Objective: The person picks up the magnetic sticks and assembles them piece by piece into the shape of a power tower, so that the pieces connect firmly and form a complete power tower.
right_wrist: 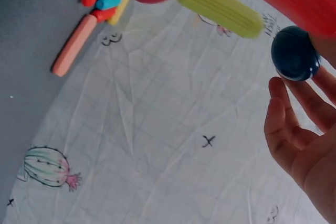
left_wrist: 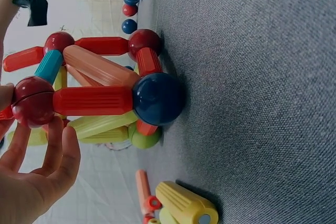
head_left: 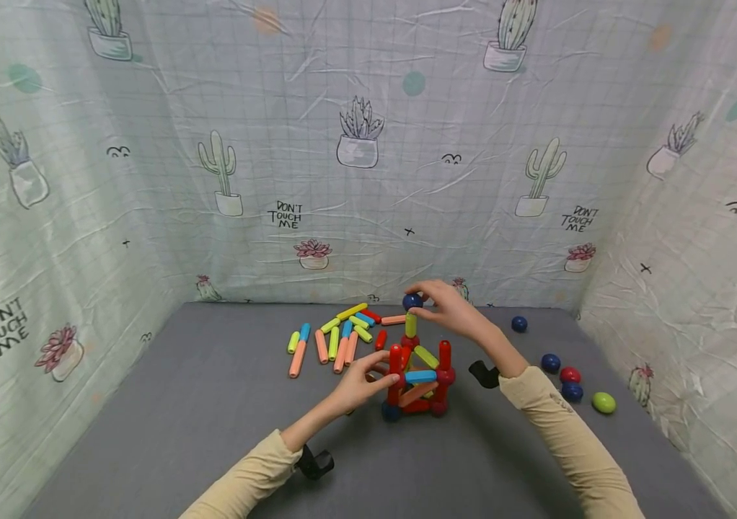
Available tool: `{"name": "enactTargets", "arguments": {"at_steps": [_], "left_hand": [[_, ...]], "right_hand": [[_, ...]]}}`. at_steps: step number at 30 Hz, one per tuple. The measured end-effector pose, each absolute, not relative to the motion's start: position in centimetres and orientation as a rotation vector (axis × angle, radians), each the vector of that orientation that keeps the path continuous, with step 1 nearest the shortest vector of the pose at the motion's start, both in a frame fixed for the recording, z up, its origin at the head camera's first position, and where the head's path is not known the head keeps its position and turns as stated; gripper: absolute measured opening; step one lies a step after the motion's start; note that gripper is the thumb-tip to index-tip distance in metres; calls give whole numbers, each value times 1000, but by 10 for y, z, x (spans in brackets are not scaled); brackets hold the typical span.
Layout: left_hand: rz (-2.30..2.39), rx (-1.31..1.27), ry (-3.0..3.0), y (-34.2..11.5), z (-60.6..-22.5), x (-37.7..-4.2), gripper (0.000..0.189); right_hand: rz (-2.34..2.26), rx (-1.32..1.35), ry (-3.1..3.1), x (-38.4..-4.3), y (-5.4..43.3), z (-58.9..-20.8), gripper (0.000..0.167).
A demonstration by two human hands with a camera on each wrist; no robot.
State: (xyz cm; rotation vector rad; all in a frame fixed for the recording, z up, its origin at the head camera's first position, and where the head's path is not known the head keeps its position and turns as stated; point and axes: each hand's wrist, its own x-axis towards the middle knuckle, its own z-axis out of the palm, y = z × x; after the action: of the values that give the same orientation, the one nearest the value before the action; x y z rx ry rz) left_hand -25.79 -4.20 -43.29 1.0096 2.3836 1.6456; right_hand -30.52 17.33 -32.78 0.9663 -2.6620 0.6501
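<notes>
Right hand (head_left: 451,310) pinches a blue ball (head_left: 412,302) above an upright lime rod (head_left: 411,324); left hand (head_left: 359,383) grips a red ball (left_wrist: 33,103), loose rods (head_left: 334,344) far left.

Diffuse light softly shadows the grey table (head_left: 232,432); the right-wrist view is slightly blurry.

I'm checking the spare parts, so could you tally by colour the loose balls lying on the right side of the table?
Blue balls: 3
Red ball: 1
Green ball: 1
Total: 5
</notes>
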Motion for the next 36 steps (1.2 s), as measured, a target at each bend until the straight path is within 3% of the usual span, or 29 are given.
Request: {"name": "enactTargets", "arguments": {"at_steps": [7, 11, 20, 36], "left_hand": [[1619, 1009, 2387, -44, -413, -245, 40], [1653, 1008, 2372, -44, -420, -249, 41], [1657, 1043, 2388, -43, -449, -268, 44], [1638, 1037, 2418, -45, -430, -251, 43]], "right_hand": [[752, 892, -2661, -309, 183, -336, 33], [772, 685, -2618, -319, 215, -347, 30], [302, 155, -2638, -353, 313, -423, 25], [210, -156, -3066, -382, 357, -476, 51]]}}
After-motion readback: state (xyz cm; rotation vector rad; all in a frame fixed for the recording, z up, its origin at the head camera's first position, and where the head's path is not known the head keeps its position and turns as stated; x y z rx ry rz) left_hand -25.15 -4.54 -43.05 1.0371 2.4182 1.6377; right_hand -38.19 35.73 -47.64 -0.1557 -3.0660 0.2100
